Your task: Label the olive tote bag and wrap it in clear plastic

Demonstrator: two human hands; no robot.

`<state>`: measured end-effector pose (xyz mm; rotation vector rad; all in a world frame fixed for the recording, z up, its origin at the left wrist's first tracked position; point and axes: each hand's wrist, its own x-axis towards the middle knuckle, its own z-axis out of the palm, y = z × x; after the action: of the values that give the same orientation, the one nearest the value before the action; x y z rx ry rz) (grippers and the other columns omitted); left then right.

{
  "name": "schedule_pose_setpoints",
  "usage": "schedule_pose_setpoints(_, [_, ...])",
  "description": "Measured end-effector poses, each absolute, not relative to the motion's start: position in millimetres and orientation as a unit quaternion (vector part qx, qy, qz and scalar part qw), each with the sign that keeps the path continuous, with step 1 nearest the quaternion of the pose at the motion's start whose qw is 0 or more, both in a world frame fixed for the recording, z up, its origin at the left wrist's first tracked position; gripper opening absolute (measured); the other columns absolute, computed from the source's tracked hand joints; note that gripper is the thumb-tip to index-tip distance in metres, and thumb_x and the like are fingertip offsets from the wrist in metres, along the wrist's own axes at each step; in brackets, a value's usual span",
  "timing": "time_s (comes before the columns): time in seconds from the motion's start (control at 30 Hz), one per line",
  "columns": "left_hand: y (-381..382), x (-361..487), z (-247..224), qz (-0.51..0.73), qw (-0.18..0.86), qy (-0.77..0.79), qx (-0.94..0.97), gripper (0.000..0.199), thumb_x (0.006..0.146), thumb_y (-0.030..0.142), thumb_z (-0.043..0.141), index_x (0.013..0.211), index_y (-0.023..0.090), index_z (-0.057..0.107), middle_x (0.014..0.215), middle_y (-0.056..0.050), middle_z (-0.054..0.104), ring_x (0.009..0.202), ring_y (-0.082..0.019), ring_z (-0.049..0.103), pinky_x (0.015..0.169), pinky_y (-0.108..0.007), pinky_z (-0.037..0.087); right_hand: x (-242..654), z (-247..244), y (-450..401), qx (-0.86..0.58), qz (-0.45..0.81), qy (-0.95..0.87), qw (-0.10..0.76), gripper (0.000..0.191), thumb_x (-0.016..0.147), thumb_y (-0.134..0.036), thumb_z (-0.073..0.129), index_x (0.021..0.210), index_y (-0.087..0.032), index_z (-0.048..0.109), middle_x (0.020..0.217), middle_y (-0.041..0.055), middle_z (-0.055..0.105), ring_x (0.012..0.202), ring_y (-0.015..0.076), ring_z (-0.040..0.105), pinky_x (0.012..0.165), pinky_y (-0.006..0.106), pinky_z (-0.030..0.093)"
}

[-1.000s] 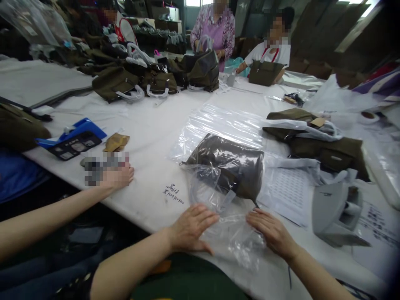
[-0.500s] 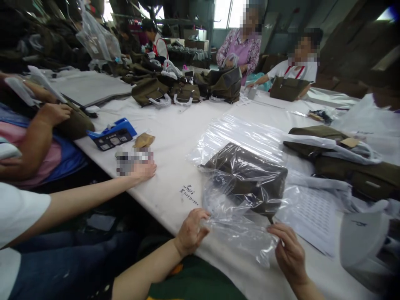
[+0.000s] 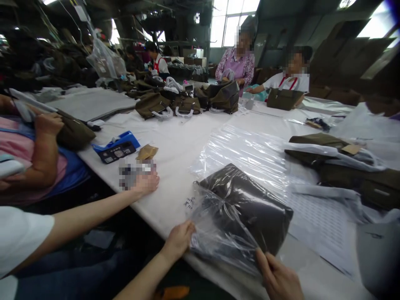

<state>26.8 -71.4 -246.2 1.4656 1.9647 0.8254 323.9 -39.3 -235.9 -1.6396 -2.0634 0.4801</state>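
A dark brown pouch [image 3: 250, 200] lies tilted inside a clear plastic bag [image 3: 215, 233] near the table's front edge. My left hand [image 3: 179, 241] is closed on the bag's left open edge. On the other side, my right hand [image 3: 278, 275] pinches the bag's edge beside the pouch's lower corner. The plastic between both hands is stretched and creased. Just beyond the pouch, flat clear plastic bags [image 3: 243, 150] are spread on the white table [image 3: 168, 137].
Olive bags [image 3: 359, 183] and a printed sheet [image 3: 321, 225] lie at right. More olive bags [image 3: 215, 98] stand at the back, near two people. Left are a blue object [image 3: 125, 139], a brown paper piece [image 3: 146, 152] and another person's hand [image 3: 146, 181].
The pouch has come closer and turned, and more of its smooth face shows under the plastic. My right hand has moved down and slightly left; my left hand has shifted left. The view has tilted up.
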Motion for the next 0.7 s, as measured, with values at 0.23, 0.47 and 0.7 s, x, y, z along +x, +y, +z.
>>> schedule_pose_setpoints(0.23, [-55,66,-231,0.320,-0.012,0.492,0.810,0.036,0.089,0.024,0.043,0.123,0.015,0.051,0.125,-0.009,0.056,0.122,-0.022,0.045,0.104,-0.038,0.034,310,-249,-41,-0.608,0.171,-0.757,0.170,0.055,0.092,-0.057,0.026,0.059,-0.021,0.053,0.050,0.0008,0.053,0.043,0.0138,0.052,0.045,0.023,0.035])
schedule_pose_setpoints(0.47, [-14,89,-271,0.201,-0.082,0.535,0.817,0.060,0.089,0.051,0.038,0.136,0.013,0.037,0.141,-0.007,0.039,0.136,-0.027,0.022,0.113,-0.047,0.003,303,-210,-33,-0.497,-0.011,-0.821,0.281,0.028,0.090,-0.043,0.045,0.094,-0.022,0.063,0.089,0.0073,0.065,0.078,0.0200,0.062,0.070,0.029,0.047])
schedule_pose_setpoints(0.7, [-14,85,-275,0.188,-0.084,0.537,0.818,0.060,0.089,0.049,0.038,0.135,0.011,0.037,0.141,-0.008,0.039,0.136,-0.026,0.020,0.113,-0.047,0.003,284,-194,34,-0.408,-0.021,-0.890,0.204,0.043,0.080,-0.045,0.061,0.119,-0.027,0.056,0.139,0.0066,0.039,0.130,0.0335,0.027,0.107,0.054,0.018])
